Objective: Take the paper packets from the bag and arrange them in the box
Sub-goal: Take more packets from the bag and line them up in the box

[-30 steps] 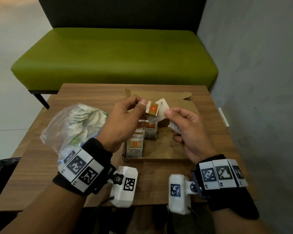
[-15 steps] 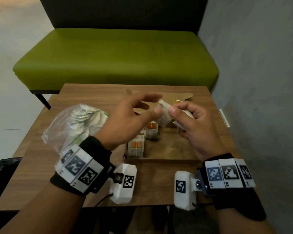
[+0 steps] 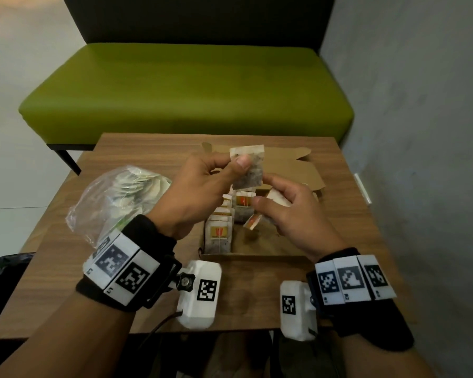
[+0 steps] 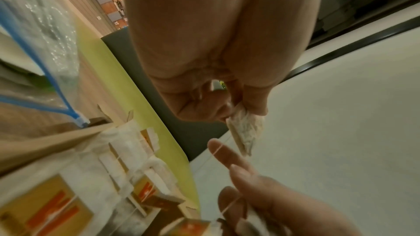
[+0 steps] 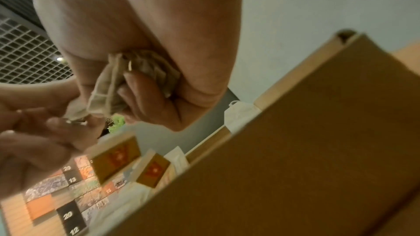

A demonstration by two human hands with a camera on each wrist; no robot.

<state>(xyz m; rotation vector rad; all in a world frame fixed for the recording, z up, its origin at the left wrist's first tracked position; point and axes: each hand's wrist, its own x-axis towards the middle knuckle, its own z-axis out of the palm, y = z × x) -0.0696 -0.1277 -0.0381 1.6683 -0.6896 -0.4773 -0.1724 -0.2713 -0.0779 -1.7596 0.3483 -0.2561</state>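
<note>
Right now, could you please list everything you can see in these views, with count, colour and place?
Table: one, brown wood, under everything.
Box: one, brown cardboard, open, mid-table.
Packets in box: several, exact count unclear, white with orange-yellow tags, standing in rows at the box's left.
Raised packet: one, white-grey, above the box.
Bunched packets: count unclear, white, above the box's right part.
Bag: one, clear plastic, holding more packets, left of the box.
Bench: one, green, behind the table.
Left hand: pinches the raised packet.
Right hand: grips the bunched packets.

Both hands [image 3: 200,192] [image 3: 292,214] raised, fingers pinching
</note>
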